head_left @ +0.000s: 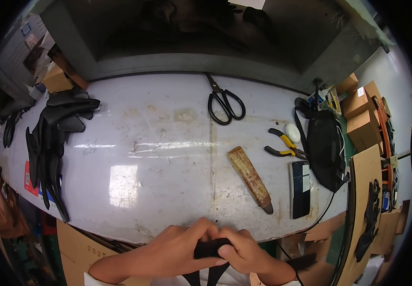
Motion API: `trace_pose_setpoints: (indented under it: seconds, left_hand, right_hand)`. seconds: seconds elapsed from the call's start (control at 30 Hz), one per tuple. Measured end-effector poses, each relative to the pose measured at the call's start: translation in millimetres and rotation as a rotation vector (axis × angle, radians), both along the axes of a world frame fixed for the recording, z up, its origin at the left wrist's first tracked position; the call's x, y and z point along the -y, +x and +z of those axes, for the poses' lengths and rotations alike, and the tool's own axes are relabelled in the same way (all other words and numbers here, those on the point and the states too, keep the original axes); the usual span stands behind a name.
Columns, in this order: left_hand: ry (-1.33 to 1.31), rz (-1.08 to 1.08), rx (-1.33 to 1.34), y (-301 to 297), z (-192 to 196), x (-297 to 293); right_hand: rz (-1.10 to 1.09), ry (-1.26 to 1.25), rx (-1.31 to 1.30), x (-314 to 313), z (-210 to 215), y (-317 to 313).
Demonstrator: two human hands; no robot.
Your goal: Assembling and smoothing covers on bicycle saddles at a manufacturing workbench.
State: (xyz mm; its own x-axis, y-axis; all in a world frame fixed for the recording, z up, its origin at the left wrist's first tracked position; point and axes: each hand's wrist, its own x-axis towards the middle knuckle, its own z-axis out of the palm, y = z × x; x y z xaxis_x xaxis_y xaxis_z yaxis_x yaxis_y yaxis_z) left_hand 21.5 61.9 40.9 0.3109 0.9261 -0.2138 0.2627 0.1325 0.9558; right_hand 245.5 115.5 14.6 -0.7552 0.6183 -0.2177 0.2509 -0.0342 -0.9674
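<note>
Close to my body at the table's near edge, my left hand (180, 250) and my right hand (244, 252) are both closed around a black forked piece (211, 249). Two dark prongs of it hang down below my fingers, and the rest is partly covered by my hands. My right thumb presses on its front. Beyond my hands lies a long, worn brown bar (251, 180) with a dark tip. A black smartphone (300, 189) rests to the right of the bar.
Black-handled scissors (225, 102) lie at the back, and yellow-and-black pliers (286, 144) touch a white oval object (292, 133). A black pouch (326, 148) sits at the right edge. Black moulded pieces (53, 133) are heaped left. A grey cabinet (196, 62) borders the table's back.
</note>
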Motion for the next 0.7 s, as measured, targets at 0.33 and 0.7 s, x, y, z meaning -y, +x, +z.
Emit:
trace_pose_setpoints:
  seconds: [0.33,0.7]
  left_hand:
    - [0.05,-0.309,-0.213,9.5,-44.6,-23.0]
    - [0.033,-0.298,-0.145,24.7,-54.2,-29.4]
  right_hand:
    - [-0.309,1.061,0.562,-78.2,-37.1,-3.4]
    - [-0.263,0.115,-0.782,-17.8,-28.7,38.0]
